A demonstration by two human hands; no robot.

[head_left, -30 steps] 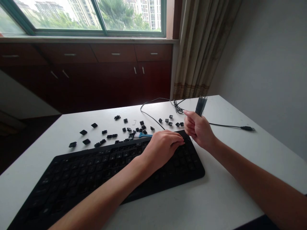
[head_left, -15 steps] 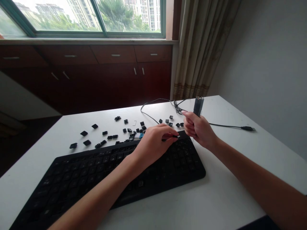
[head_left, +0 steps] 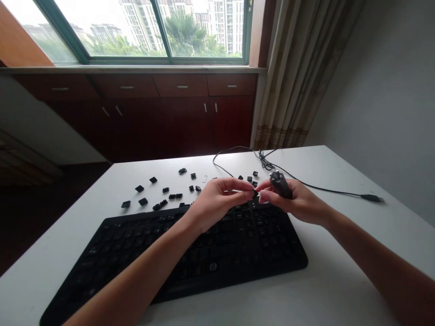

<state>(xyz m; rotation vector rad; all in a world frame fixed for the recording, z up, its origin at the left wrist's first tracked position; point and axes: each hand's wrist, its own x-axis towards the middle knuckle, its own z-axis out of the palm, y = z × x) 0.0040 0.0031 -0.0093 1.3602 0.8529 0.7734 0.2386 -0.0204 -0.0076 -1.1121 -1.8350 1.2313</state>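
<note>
The black keyboard (head_left: 268, 267) lies at a slant on the table, several of its keycaps off. Above its far edge, my left hand (head_left: 215, 197) pinches a small black keycap (head_left: 255, 194) between thumb and fingertips. My right hand (head_left: 302, 201) is closed around a dark keycap puller (head_left: 281, 184) whose metal prongs point up and toward me. Its thumb and index fingertips reach to the keycap; whether they grip it I cannot tell. My left hand covers part of the keyboard's top row and some loose keycaps.
Loose black keycaps (head_left: 143, 201) are scattered on the white table (head_left: 343, 244) behind the keyboard. A thin bent wire (head_left: 205, 179) lies among them. The keyboard cable (head_left: 319, 187) runs behind my right hand to a USB plug (head_left: 371, 198). A cabinet (head_left: 183, 117) stands beyond.
My right hand has turned, tipping the keycap puller from upright toward me, and its fingertips have come to my left fingertips. The whole view has shifted, so things appear farther right.
</note>
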